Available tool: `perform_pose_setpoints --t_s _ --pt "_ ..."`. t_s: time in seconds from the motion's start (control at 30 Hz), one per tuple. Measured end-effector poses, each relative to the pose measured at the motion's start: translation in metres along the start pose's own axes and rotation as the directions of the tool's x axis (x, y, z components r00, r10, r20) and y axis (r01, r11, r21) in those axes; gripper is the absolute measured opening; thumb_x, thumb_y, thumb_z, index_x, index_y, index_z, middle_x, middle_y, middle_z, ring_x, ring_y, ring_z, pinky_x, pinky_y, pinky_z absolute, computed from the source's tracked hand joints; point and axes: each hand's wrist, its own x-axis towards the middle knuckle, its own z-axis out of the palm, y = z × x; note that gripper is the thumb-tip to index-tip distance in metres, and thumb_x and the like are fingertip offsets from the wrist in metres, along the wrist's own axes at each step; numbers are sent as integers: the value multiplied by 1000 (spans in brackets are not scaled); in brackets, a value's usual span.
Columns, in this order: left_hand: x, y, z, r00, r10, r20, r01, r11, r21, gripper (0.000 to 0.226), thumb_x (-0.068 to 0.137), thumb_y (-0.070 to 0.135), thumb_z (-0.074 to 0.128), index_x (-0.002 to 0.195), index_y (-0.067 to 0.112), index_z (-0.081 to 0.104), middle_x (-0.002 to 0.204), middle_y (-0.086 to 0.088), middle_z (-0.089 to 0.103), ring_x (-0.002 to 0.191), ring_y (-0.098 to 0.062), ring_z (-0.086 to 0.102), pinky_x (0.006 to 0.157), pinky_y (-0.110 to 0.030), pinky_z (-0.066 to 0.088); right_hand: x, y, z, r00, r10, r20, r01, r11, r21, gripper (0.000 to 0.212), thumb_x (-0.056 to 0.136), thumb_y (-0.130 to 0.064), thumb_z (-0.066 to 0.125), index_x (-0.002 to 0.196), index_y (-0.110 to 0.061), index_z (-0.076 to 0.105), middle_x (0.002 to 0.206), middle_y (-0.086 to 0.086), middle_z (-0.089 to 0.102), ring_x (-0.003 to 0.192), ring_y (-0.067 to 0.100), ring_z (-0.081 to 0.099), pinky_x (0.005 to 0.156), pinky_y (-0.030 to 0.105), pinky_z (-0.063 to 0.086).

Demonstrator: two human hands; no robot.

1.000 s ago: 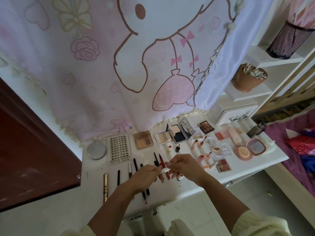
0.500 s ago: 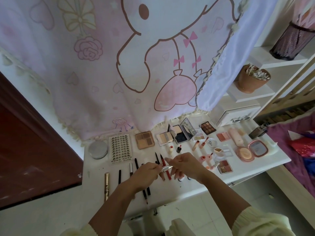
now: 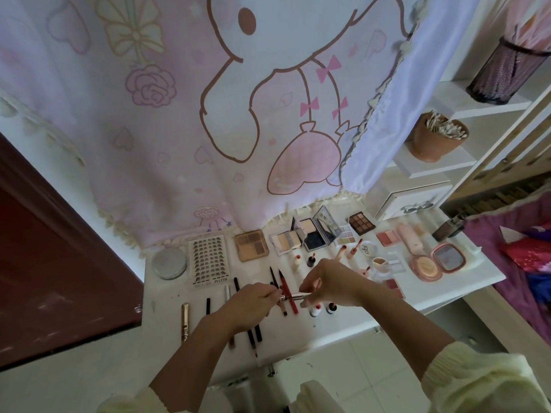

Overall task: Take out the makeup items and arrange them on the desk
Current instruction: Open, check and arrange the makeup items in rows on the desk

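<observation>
Makeup lies in rows across a white tabletop (image 3: 351, 326). Above its near edge, the left hand (image 3: 253, 305) and the right hand (image 3: 331, 281) each pinch one end of a slim silvery makeup stick (image 3: 292, 298), held level just over a red pencil (image 3: 285, 284). An eyeshadow palette (image 3: 252, 245) sits in the far row, dark pencils (image 3: 252, 338) in the near one. A pink round compact (image 3: 425, 265) lies open at right. A pink cartoon curtain (image 3: 208, 114) hangs behind.

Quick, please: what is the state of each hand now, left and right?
Left hand: closed, pinching one end of the slim makeup stick.
Right hand: closed, pinching the other end of the same stick.
</observation>
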Motion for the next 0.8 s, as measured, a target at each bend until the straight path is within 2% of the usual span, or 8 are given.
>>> perform_pose_setpoints --t_s 0.13,0.23,0.37,0.47,0.6,0.7,0.8 --pt "-1 5 -2 1000 29 -7 -29 998 63 33 103 34 36 96 14 60 81 2 55 73 -11 49 71 -28 41 3 -4 -1 995 4 -97 -22 983 -183 19 82 -22 74 101 -16 74 98 -2 69 87 11 63 85 26 51" --pt "-1 5 -2 999 49 -14 -47 992 115 32 102 35 38 97 14 61 86 2 56 79 -14 52 78 -32 46 4 -2 0 984 -26 -177 -25 959 -284 10 87 -19 67 97 -17 69 98 -2 65 88 11 60 83 22 49" --pt "0 4 -4 996 79 -32 -73 986 151 26 101 36 41 97 20 62 87 4 56 78 -10 51 73 -25 42 5 0 3 970 -93 -224 4 930 -366 9 87 -20 67 95 -20 66 98 -6 58 90 8 54 82 22 48" --pt "0 5 -7 992 109 -63 -96 977 190 27 101 34 43 104 18 64 90 4 56 75 -6 48 65 -18 36 4 -1 -1 972 -120 -205 29 917 -397 16 91 -23 63 105 -19 69 104 -5 60 96 9 53 86 24 47" --pt "3 4 -9 985 146 -89 -125 969 212 18 99 33 48 84 30 57 76 11 49 67 -4 45 58 -17 29 3 0 -4 978 -156 -141 73 880 -469 22 94 -25 59 113 -18 68 109 -3 63 100 11 51 86 27 45" --pt "6 4 -9 984 156 -91 -131 963 234 26 98 34 50 72 36 49 71 10 45 63 -5 45 57 -19 29 3 1 -4 972 -178 -154 72 847 -527 19 93 -22 59 109 -18 67 107 -3 63 99 11 50 85 26 46" --pt "8 4 -9 981 165 -98 -135 956 259 30 98 35 50 68 34 49 69 7 45 61 -7 44 56 -21 29 4 -2 -4 965 -205 -166 78 823 -563 16 92 -19 60 108 -16 61 106 -2 60 97 12 49 84 26 47"
